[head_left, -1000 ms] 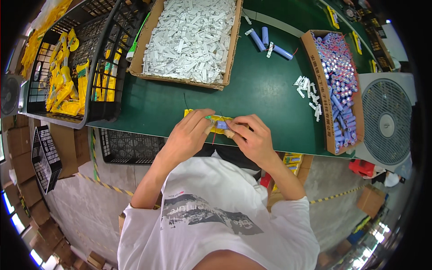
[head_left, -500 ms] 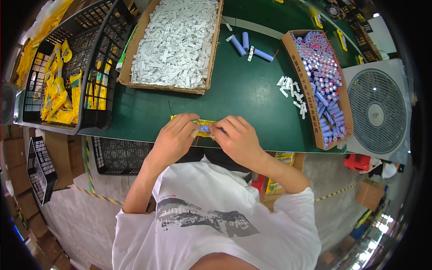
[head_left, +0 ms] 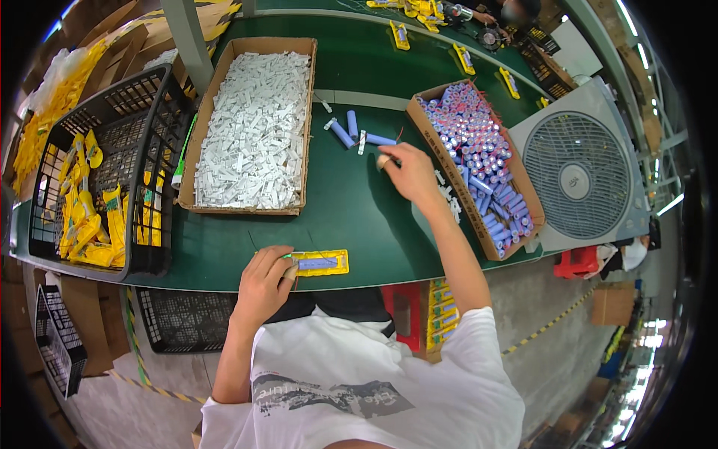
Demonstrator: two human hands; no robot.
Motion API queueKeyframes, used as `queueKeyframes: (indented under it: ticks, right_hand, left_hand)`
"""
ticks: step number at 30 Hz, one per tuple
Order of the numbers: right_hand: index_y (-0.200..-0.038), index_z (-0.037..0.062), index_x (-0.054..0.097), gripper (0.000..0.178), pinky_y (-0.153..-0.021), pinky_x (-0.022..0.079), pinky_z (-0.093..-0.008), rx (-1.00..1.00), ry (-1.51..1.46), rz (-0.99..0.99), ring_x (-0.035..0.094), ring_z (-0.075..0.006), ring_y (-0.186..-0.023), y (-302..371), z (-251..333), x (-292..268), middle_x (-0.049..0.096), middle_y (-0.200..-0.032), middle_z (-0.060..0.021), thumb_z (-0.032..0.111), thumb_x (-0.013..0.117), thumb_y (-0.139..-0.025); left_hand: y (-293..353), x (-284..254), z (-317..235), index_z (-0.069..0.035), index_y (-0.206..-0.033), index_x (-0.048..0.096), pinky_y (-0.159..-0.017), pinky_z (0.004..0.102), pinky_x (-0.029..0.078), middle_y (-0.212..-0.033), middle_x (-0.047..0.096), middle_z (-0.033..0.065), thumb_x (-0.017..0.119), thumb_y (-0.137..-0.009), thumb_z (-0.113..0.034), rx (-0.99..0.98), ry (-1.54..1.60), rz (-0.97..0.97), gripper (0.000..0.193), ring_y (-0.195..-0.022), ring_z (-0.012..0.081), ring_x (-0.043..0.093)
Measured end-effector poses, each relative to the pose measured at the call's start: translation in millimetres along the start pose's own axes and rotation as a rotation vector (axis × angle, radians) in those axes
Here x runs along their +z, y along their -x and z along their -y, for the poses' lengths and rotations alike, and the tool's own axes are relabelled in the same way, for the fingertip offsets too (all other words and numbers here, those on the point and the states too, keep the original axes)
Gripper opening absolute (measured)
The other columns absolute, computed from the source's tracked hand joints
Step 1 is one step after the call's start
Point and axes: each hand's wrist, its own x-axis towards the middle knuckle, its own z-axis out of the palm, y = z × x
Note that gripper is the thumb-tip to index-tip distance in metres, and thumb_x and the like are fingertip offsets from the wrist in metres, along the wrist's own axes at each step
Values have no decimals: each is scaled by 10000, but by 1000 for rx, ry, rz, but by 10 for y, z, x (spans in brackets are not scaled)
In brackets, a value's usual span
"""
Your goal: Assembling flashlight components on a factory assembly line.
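A yellow plastic case [head_left: 341, 263] lies at the near edge of the green table, with a purple cylindrical battery cell [head_left: 318, 263] inside it. My left hand [head_left: 268, 273] is closed on the case's left end, hiding that part. Thin wires stick out beside its fingers. Farther up, my right hand [head_left: 407, 170] hovers over the table with loosely bent fingers and nothing visible in them; a pale cover sits on one fingertip. Just beyond it lie several loose purple cells [head_left: 352, 124] and a small white plastic strip [head_left: 363, 142].
A cardboard box of white plastic pieces [head_left: 308, 172] stands left of centre, beside a black crate [head_left: 153, 150] holding yellow cases. At right are a cardboard box [head_left: 456, 191] of purple cells, some white strips [head_left: 449, 198] and a grey fan [head_left: 576, 179]. Yellow cases [head_left: 464, 58] lie on the far belt.
My right hand has let go of the yellow case and moved up and right toward the loose cells. My left hand stays on the case. The view has shifted, showing more of the far side.
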Motion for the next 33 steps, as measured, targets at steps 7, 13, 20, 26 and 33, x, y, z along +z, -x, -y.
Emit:
queueKeyframes:
  ticks: [7,13,20,26,33]
  right_hand:
    - [-1269,111,739,386,-949,558,-421,-340,184,6,626,-281,-1187,188,205,266,668,-1251,-58,268,766,-917]
    - [-1168,-3,737,408,-996,548,-422,-476,-16,167,655,-287,-1240,1151,464,39,694,-1342,-93,285,804,-887]
    - [-1046,19,753,291,-864,608,-350,-602,42,252,713,-237,-1093,1743,477,-117,727,-1269,-80,164,838,-809]
    - [-1010,21,766,262,-743,630,-332,-703,-196,146,750,-242,-880,1791,518,17,775,-1071,-111,81,872,-778]
    - [-945,9,758,208,-654,566,-273,-245,-661,192,738,-188,-710,1480,655,218,781,-851,-117,32,900,-795]
  left_hand:
    - [52,23,14,-15,-945,660,-831,429,580,-1107,719,125,779,-838,-11,-15,-26,-41,160,-1006,329,700]
    - [63,60,89,-10,-936,650,-832,431,581,-1121,730,143,793,-815,20,7,-10,-79,190,-987,343,708]
    - [43,85,170,-13,-922,629,-804,424,581,-1116,731,140,798,-812,14,13,12,-80,203,-970,339,709]
    - [100,90,159,-18,-917,620,-797,420,582,-1119,733,138,799,-812,13,1,-12,-74,210,-969,335,709]
    - [114,111,156,-24,-920,628,-810,425,588,-1124,732,113,805,-810,-4,16,-26,-93,209,-997,327,711]
